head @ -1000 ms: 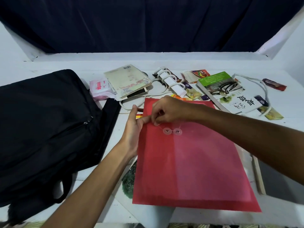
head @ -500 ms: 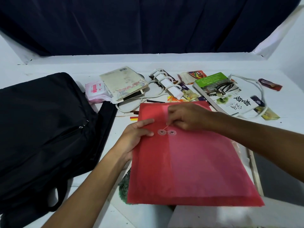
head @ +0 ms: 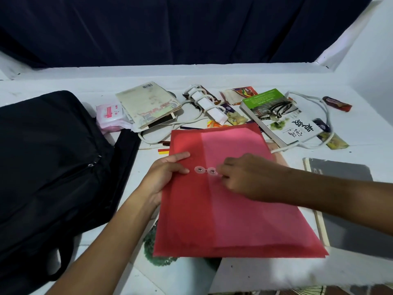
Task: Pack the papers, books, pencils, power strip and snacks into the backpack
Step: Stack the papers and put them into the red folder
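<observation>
A red translucent paper envelope point(head: 229, 209) lies in front of me with papers showing inside. My left hand point(head: 165, 177) grips its left edge, thumb on top. My right hand point(head: 244, 177) pinches the closure string beside the two round buttons point(head: 206, 170). The black backpack point(head: 49, 167) lies zipped on the left. Behind the envelope sit the white power strip point(head: 209, 105) wrapped in its cord, a beige book point(head: 148, 105), a green-and-white book point(head: 280, 116), pencils point(head: 163, 147) and several snack packets point(head: 238, 118).
A pink tissue pack point(head: 109, 113) lies by the backpack. A grey book point(head: 340, 188) sits at the right under my forearm. A chocolate bar point(head: 337, 103) lies far right. A green-printed sheet point(head: 157, 252) pokes out under the envelope. A dark curtain hangs behind the white table.
My right hand moved from the left of the buttons, over the top, down to their right with the string. My left hand slid down along the envelope's left edge.
</observation>
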Motion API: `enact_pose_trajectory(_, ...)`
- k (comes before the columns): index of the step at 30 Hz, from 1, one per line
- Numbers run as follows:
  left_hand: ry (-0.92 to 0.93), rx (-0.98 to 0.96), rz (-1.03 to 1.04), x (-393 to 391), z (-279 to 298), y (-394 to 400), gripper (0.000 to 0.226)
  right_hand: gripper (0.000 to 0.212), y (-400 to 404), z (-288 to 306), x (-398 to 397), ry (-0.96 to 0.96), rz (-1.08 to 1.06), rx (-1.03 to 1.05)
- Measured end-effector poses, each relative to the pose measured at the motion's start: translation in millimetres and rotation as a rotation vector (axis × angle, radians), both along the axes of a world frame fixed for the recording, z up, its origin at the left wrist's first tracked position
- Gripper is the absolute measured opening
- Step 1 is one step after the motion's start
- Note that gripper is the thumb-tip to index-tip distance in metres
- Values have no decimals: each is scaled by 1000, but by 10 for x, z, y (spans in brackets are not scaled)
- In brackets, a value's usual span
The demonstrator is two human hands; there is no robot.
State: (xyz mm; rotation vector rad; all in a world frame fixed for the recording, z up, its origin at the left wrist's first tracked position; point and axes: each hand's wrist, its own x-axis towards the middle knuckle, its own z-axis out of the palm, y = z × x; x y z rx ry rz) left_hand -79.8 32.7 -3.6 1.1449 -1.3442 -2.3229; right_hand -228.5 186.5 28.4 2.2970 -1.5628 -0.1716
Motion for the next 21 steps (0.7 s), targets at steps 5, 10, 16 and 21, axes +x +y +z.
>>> enact_pose_trajectory(5,12,-19,-31,-7,73,1,53,24,-78,168,167,20,10,52)
enact_pose_trajectory(10,24,-54,-149,-16,182,54,53,23,-242,417,273,-237,-11,188)
enact_pose_trajectory(16,13,-183,-190,28,241,57,38,16,-454,485,87,-211,221,250)
enact_pose_trajectory(21,25,-160,-126,41,242,95,38,13,-600,452,64,-397,73,421)
